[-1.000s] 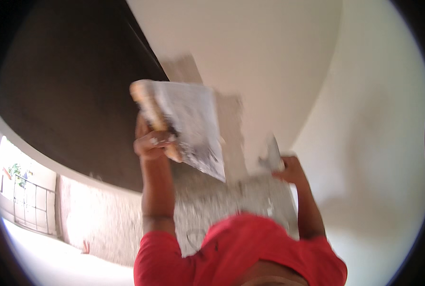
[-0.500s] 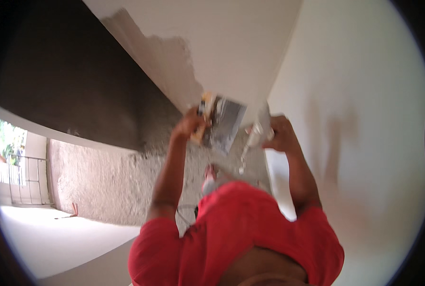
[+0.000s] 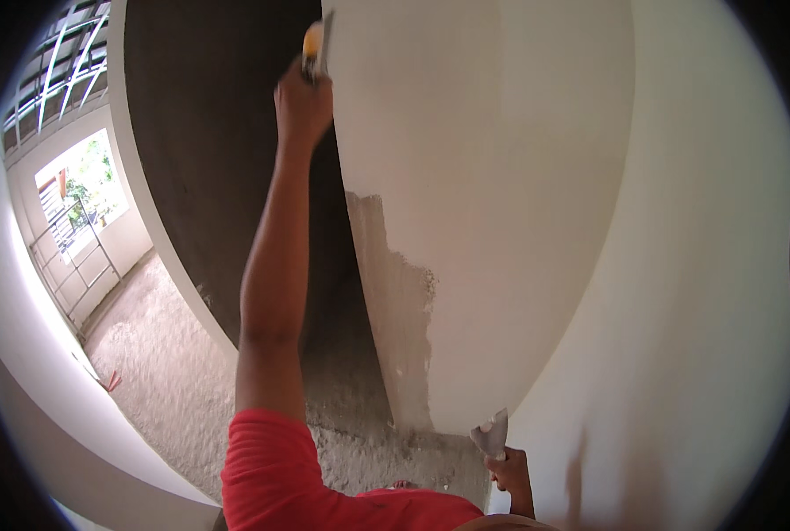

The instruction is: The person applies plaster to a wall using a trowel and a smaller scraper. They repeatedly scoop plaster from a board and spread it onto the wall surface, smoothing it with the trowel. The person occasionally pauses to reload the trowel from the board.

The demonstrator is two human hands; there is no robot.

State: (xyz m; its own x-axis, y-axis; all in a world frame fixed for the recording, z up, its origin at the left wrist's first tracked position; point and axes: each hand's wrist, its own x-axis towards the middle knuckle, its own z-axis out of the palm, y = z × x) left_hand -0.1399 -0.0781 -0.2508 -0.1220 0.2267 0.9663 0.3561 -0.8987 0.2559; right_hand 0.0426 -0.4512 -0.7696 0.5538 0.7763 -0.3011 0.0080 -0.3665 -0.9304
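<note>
Past your red sleeve (image 3: 266, 456), your right hand (image 3: 512, 476) keeps its fingers closed around a putty knife (image 3: 490, 434), blade tilted up, low beside the white wall (image 3: 687, 221). Farther out, your left hand (image 3: 304, 115) reaches high, fingers wrapped around a trowel (image 3: 314, 41), its blade nearly edge-on where the pale wall (image 3: 510, 177) meets a dark surface (image 3: 209, 133); contact cannot be told. Below runs a grey-brown patch (image 3: 399, 319); beyond, a bright window (image 3: 94, 181).

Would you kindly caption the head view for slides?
Left hand holds a trowel high, right hand a scraper low, near a pale wall.
</note>
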